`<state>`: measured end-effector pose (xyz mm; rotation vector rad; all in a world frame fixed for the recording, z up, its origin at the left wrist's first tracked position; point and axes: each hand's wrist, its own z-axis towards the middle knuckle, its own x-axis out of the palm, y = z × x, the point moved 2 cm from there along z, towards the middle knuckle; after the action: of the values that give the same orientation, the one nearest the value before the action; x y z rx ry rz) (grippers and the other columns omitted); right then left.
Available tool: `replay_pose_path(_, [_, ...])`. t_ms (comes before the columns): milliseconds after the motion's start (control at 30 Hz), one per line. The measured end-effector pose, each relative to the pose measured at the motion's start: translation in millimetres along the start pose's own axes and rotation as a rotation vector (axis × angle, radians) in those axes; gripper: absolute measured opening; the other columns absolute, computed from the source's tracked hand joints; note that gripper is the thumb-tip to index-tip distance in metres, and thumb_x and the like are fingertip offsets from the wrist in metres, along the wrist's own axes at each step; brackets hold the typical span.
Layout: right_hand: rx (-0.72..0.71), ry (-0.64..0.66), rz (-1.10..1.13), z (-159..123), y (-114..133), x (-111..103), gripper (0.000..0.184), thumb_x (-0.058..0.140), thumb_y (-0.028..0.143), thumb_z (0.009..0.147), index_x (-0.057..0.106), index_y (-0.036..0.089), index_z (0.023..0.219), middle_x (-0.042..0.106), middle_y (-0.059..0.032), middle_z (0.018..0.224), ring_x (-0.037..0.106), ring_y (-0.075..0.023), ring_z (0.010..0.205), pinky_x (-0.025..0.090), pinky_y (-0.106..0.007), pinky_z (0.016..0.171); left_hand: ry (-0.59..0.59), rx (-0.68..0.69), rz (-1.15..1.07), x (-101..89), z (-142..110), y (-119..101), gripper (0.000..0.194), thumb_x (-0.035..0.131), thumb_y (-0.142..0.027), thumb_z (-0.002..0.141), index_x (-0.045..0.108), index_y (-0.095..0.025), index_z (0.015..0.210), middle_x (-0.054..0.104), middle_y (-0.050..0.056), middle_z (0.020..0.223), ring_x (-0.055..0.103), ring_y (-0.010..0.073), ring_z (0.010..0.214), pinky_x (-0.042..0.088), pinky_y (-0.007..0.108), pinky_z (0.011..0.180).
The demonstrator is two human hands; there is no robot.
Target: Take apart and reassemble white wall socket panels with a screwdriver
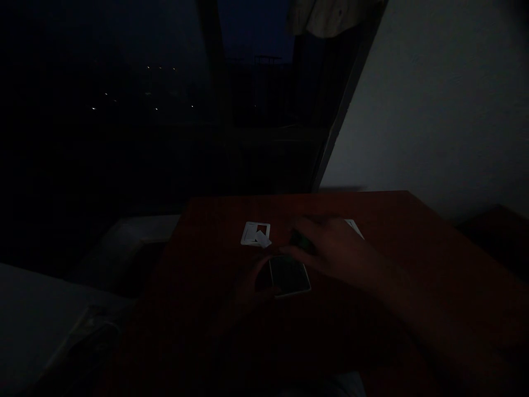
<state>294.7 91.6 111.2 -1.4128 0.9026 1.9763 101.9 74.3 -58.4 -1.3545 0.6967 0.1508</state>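
Note:
In the dim head view, a dark, flat, rectangular piece with a thin white border (290,274) is above or on the reddish-brown table. My left hand (248,286) grips its left edge, thumb and fingers closed on it. Just beyond its upper right corner is my right hand (330,242), slightly blurred, with its fingers curled round a dark, greenish thing (301,241) too dim to name. Farther back lies a white card-like frame (248,234), and a small white slip (263,239) overlaps its right part. Behind my right hand, part of another white card-like piece (354,228) shows.
The reddish-brown table (223,212) reaches back to a dark window (256,33), with small lights outside. A pale wall (433,110) stands at the right. Light cloth (334,19) hangs at the top, and a pale surface (41,314) lies at lower left.

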Motion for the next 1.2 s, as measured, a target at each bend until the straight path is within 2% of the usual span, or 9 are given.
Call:
replay_pose_path(200, [-0.042,0.043,0.074,7,14,-7,0.026,0.057,0.023,0.082,0.052,0.021,0.107,0.065,-0.0032,0.101,0.061,-0.0163,0.077,0.034,-0.026,0.059,0.003,0.015,0.028,-2.4,0,-4,0.071,0.07,-0.039,0.078,0.038,-0.029,0.14,0.043,0.007,0.144,0.04,0.0297,0.131,0.035,0.045,0.108])
replay_pose_path(300, [-0.052,0.045,0.048,13,16,-6,0.019,0.051,0.03,0.088,0.053,0.021,0.104,0.066,-0.0031,0.096,0.061,-0.0163,0.074,0.032,-0.027,0.058,0.022,0.013,0.062,-2.9,1,-7,0.084,0.076,-0.048,0.068,0.038,-0.027,0.141,0.041,0.01,0.146,0.036,0.0355,0.133,0.032,0.051,0.108])
replay_pose_path(400, [-0.001,0.025,-0.037,16,15,-5,0.023,0.045,0.04,0.092,0.054,0.022,0.103,0.067,-0.0033,0.092,0.06,-0.017,0.068,0.029,-0.028,0.054,0.014,-0.006,0.078,-1.5,1,-10,0.093,0.081,-0.051,0.059,0.04,-0.027,0.14,0.038,0.011,0.147,0.03,0.04,0.135,0.027,0.054,0.109])
replay_pose_path(600, [-0.054,0.046,0.068,17,16,-5,0.024,0.052,0.027,0.087,0.051,0.019,0.11,0.066,-0.004,0.101,0.061,-0.0158,0.076,0.033,-0.027,0.058,0.033,-0.018,0.057,1.5,0,-12,0.091,0.075,-0.051,0.067,0.033,-0.027,0.143,0.039,0.012,0.146,0.035,0.0379,0.133,0.033,0.051,0.106])
replay_pose_path(767, [0.027,0.001,-0.108,18,14,-4,0.027,0.043,0.041,0.093,0.055,0.02,0.103,0.068,-0.0056,0.091,0.061,-0.0181,0.068,0.028,-0.029,0.052,0.034,-0.024,0.064,0.2,1,-10,0.089,0.077,-0.05,0.065,0.036,-0.026,0.141,0.038,0.013,0.147,0.032,0.0388,0.134,0.029,0.052,0.108])
replay_pose_path(933, [-0.041,0.039,0.026,13,18,-5,0.03,0.051,0.026,0.086,0.051,0.019,0.115,0.066,-0.0065,0.107,0.063,-0.0181,0.081,0.035,-0.027,0.058,0.027,-0.03,0.069,0.4,1,-10,0.089,0.076,-0.051,0.065,0.037,-0.026,0.141,0.039,0.012,0.146,0.033,0.0391,0.134,0.03,0.053,0.108])
replay_pose_path(1033, [-0.004,0.032,-0.063,12,19,-4,0.023,0.045,0.032,0.092,0.055,0.019,0.108,0.068,-0.0072,0.097,0.063,-0.0189,0.075,0.034,-0.028,0.056,0.02,-0.026,0.08,-0.6,1,-12,0.088,0.076,-0.051,0.065,0.037,-0.027,0.141,0.037,0.012,0.148,0.03,0.0391,0.136,0.026,0.053,0.11])
replay_pose_path(1100, [0.072,0.005,-0.163,12,18,-4,0.028,0.04,0.038,0.094,0.057,0.019,0.105,0.069,-0.008,0.087,0.063,-0.0204,0.067,0.032,-0.029,0.052,0.022,-0.021,0.085,-1.5,0,-14,0.088,0.076,-0.051,0.065,0.037,-0.028,0.141,0.034,0.011,0.149,0.029,0.0384,0.137,0.025,0.053,0.111])
replay_pose_path(1200, [0.064,-0.001,-0.108,11,18,-4,0.029,0.045,0.033,0.09,0.052,0.018,0.114,0.068,-0.0086,0.096,0.064,-0.0214,0.073,0.035,-0.029,0.055,0.028,-0.029,0.087,-1.7,-1,-14,0.087,0.074,-0.051,0.068,0.035,-0.027,0.142,0.035,0.012,0.149,0.032,0.0376,0.135,0.029,0.052,0.109])
